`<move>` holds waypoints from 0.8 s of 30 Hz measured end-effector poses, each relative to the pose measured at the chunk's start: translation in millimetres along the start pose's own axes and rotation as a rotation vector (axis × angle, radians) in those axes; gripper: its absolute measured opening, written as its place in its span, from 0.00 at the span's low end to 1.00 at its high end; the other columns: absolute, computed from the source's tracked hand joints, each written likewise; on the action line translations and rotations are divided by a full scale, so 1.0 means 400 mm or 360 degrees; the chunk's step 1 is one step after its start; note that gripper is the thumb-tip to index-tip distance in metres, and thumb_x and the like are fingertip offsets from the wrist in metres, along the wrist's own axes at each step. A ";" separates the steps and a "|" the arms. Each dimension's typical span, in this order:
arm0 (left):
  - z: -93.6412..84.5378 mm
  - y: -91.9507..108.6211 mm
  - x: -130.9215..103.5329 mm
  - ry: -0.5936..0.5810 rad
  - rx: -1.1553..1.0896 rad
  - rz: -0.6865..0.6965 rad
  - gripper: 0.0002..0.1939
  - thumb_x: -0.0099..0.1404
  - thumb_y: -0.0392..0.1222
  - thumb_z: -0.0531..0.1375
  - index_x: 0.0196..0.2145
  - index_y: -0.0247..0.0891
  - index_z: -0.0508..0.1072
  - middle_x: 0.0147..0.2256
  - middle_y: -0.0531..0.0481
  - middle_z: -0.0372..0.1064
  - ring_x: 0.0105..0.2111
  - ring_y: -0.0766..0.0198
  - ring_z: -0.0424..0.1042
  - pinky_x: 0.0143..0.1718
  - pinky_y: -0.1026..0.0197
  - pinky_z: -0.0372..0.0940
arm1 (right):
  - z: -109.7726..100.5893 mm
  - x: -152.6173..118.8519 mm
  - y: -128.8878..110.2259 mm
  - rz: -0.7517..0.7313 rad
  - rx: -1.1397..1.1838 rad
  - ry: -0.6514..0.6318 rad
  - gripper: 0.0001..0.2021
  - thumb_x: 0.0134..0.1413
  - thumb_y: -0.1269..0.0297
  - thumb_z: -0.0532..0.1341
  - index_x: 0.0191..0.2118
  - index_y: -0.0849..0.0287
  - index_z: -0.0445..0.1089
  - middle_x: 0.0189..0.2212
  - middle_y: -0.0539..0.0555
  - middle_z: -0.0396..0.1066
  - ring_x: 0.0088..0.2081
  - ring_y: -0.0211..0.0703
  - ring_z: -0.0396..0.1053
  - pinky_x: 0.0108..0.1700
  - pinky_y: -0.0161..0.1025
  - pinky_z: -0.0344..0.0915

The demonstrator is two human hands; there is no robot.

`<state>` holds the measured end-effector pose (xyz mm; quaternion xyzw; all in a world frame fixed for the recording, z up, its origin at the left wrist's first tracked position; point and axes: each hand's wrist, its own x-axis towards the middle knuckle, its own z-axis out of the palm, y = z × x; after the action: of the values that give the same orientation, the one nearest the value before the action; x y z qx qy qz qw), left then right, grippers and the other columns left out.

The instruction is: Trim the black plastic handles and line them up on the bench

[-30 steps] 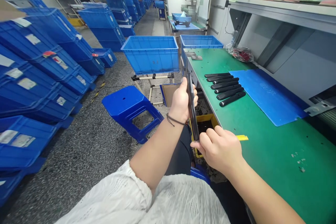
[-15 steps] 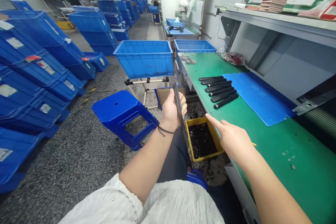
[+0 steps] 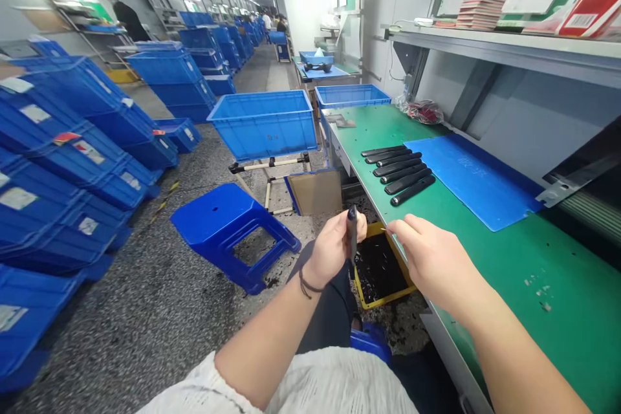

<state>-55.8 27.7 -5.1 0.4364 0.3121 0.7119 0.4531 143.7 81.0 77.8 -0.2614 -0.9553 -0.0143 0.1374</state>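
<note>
Gripping a long black handle-like part upright, the left hand has its fingers curled closed around the lower half, so that the rounded top end pokes out above the knuckles. The right hand sits just to the right of it, fingers drawn together and pinching what looks like a thin sliver or small blade at the fingertips; what exactly it pinches is too small to tell. Directly beneath both hands stands a yellow bin on the floor, dark with black shavings, and more shavings lie scattered around it. Judging by that, the part in hand seems to be mid-trimming, with the scrap falling into the bin. Beyond the right hand, on the green bench, six similar black parts lie side by side in a neat row, which I take to be pieces already handled. Further right of them lies a blue mat. To the left of the left hand is a blue stool, and ahead of it a blue crate on a frame, with a cardboard-lined box beneath. Nothing lies between the hands and the bin.
</note>
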 end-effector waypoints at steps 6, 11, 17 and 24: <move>0.051 -0.001 -0.049 -0.0091 0.0113 0.0172 0.31 0.75 0.67 0.42 0.24 0.41 0.56 0.22 0.54 0.49 0.24 0.64 0.48 0.28 0.57 0.48 | -0.024 -0.010 -0.063 -0.0216 0.0254 0.0395 0.12 0.74 0.62 0.52 0.38 0.57 0.68 0.29 0.50 0.65 0.29 0.39 0.59 0.31 0.39 0.47; 0.069 0.039 -0.069 -0.0134 0.0636 0.0356 0.35 0.75 0.70 0.39 0.23 0.41 0.59 0.22 0.51 0.55 0.24 0.61 0.55 0.29 0.55 0.57 | -0.029 -0.012 -0.095 -0.0249 0.0429 0.0497 0.20 0.74 0.47 0.54 0.36 0.58 0.68 0.27 0.49 0.65 0.28 0.38 0.61 0.31 0.38 0.50; 0.060 0.064 -0.073 -0.0229 0.0950 0.0443 0.36 0.73 0.72 0.39 0.26 0.42 0.67 0.25 0.45 0.65 0.30 0.54 0.67 0.33 0.52 0.63 | -0.031 -0.008 -0.119 -0.0285 0.0420 0.0543 0.27 0.74 0.41 0.49 0.32 0.58 0.65 0.25 0.48 0.63 0.26 0.36 0.58 0.30 0.37 0.49; 0.047 0.070 -0.046 -0.0469 0.0823 0.0574 0.34 0.75 0.69 0.43 0.24 0.39 0.63 0.23 0.50 0.56 0.24 0.62 0.56 0.29 0.55 0.52 | -0.035 -0.013 -0.120 -0.0311 0.0251 0.0553 0.27 0.76 0.44 0.48 0.29 0.57 0.63 0.25 0.48 0.61 0.26 0.38 0.53 0.30 0.39 0.46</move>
<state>-45.4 0.7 20.4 0.6831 0.3312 0.6071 0.2346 127.4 35.7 92.0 -0.1496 -0.9362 0.0023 0.3182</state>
